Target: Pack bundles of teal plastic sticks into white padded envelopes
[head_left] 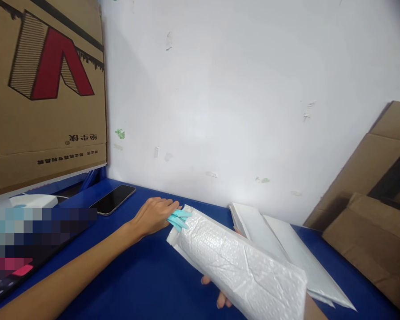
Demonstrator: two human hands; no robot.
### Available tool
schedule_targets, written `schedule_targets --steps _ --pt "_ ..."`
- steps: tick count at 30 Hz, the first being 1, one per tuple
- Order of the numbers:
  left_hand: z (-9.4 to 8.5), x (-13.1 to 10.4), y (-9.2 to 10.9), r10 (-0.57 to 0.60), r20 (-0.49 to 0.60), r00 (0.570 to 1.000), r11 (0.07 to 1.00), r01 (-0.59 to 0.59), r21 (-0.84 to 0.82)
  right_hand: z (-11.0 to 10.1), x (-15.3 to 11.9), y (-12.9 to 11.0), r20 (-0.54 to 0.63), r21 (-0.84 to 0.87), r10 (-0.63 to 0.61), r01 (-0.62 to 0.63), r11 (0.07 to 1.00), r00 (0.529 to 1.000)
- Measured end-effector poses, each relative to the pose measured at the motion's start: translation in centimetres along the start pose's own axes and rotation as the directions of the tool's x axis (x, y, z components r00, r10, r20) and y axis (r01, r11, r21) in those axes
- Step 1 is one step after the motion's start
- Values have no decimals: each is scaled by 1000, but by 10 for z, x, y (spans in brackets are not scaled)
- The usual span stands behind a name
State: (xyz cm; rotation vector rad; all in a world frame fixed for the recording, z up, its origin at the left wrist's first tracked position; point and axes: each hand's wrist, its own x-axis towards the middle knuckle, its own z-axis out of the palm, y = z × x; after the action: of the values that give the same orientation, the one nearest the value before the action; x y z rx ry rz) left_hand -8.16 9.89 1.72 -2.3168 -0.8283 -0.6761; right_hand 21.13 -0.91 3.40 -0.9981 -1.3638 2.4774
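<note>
A white bubble mailer (236,262) slants across the lower middle, above the blue table. My left hand (156,216) is closed at its upper left end, on light-blue strips (180,219) that stick out past the mailer's edge. Beneath the mailer is my right hand (220,295), mostly hidden; its fingertips show along the lower edge and it holds the mailer from below. What lies inside the mailer cannot be seen.
Flat white mailers (296,249) lie on the blue table (130,275) to the right. A phone (115,200) lies at the left, near a dark, partly blurred device. Cardboard stands at the right, a large printed box (83,120) at the upper left. A white wall (220,98) rises behind.
</note>
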Motion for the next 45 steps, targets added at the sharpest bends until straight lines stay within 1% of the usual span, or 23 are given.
schedule_targets --steps 3,5,7,8,10,13,16,20,26,31,35,37,40,42,43,45 --pt "1 0 3 16 44 999 1000 -16 -5 2 -3 4 101 230 -24 1 973 995" --pt "2 0 4 18 69 997 1000 -17 -8 6 -6 5 124 301 -72 31 953 990" --pt "3 0 5 19 93 996 1000 -18 -14 10 -7 6 158 334 -72 16 942 985" --pt "3 0 6 21 104 994 1000 -19 -18 12 -7 6 154 341 -80 23 940 985" --pt "3 -1 5 20 127 992 1000 -16 -26 16 -7 8 102 327 -119 80 942 988" --pt "1 0 2 -2 161 987 1000 7 -30 24 -10 11 -32 272 -215 216 938 976" --pt "-1 0 -2 -32 193 981 999 37 -20 31 -14 11 -120 250 -248 271 929 961" --pt "-3 1 -2 -54 238 970 998 56 -3 35 -19 8 -132 247 -230 257 934 964" --pt "-7 5 8 -62 307 950 998 57 26 36 -18 6 -111 264 -198 221 939 974" --pt "-9 8 13 -95 358 929 995 77 64 39 -20 5 -162 269 -230 267 925 960" --pt "-11 9 16 -135 389 911 990 111 83 35 -19 8 -152 283 -222 258 924 963" --pt "-12 10 18 -156 398 904 987 132 87 33 -18 9 -172 288 -227 269 919 959" --pt "-12 10 21 -171 403 899 985 152 79 33 -16 9 -244 267 -239 302 915 940" --pt "-12 10 24 -164 404 900 986 154 56 35 -15 8 -282 254 -222 296 921 933" --pt "-12 9 25 -157 405 901 987 154 41 36 -14 7 -288 264 -205 283 922 935" --pt "-13 9 27 -135 407 904 989 147 3 38 -13 5 -264 292 -185 261 920 947"
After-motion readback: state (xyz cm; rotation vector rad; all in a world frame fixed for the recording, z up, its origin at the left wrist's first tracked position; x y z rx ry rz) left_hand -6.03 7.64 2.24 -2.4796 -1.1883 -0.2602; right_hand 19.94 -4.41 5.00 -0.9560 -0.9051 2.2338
